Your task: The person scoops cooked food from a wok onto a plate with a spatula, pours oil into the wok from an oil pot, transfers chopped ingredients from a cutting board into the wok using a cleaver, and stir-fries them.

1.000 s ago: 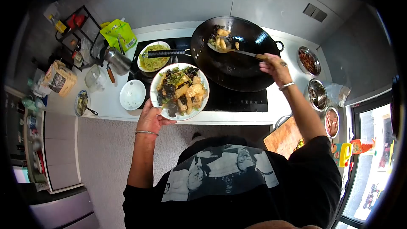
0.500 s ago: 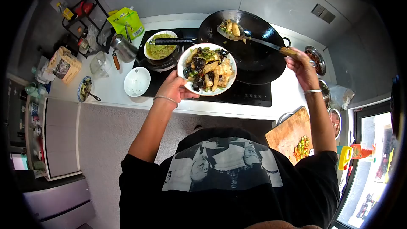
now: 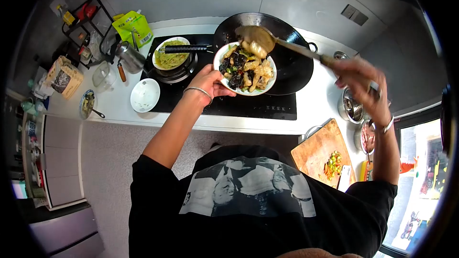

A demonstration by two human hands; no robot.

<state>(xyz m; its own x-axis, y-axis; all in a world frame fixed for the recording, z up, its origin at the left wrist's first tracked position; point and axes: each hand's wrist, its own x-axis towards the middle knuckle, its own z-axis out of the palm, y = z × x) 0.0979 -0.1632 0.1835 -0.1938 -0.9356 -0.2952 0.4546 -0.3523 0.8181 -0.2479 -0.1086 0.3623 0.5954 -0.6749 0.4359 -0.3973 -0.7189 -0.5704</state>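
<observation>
My left hand (image 3: 213,83) grips the lower left rim of a white plate (image 3: 221,56) heaped with stir-fried food (image 3: 246,69), dark fungus and pale chunks. The plate is over the front left part of a black wok (image 3: 294,69). My right hand (image 3: 361,83) is closed round the wooden handle of a metal ladle (image 3: 258,36), slightly blurred. The bowl of the ladle is tilted over the plate's upper edge, with pale pieces at its lip touching or just above the heap.
A bowl of green food (image 3: 169,59) stands on the left burner. A white bowl (image 3: 145,95) and a metal jug (image 3: 130,57) are further left. At the right are metal bowls (image 3: 353,106) and a cutting board (image 3: 311,153) with chopped vegetables.
My left hand has brought the plate up and right, over the wok's edge. The ladle has risen out of the wok with food and tipped over the plate.
</observation>
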